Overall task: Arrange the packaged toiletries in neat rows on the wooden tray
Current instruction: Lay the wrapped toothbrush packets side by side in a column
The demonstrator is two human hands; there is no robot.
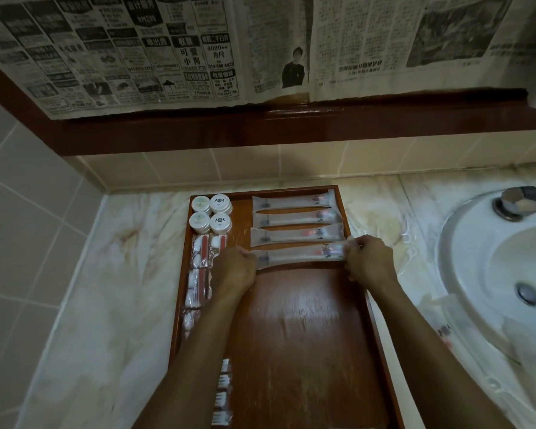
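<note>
A wooden tray (297,335) lies on the marble counter. At its far right, several long clear toothbrush packets lie in a column; the nearest toothbrush packet (297,257) is held at both ends. My left hand (234,272) pinches its left end, and my right hand (370,261) pinches its right end. Several round white jars (211,213) stand in the tray's far left corner. Below them, clear packets with cotton pads and swabs (203,250) run down the left edge. More small packets (222,394) lie near my left forearm, partly hidden.
A white sink basin (492,267) with a drain and a tap base is at the right. Loose clear packets (446,329) lie on the counter beside the sink. Newspaper covers the wall above a dark wooden ledge (291,125). Tiled wall stands at the left.
</note>
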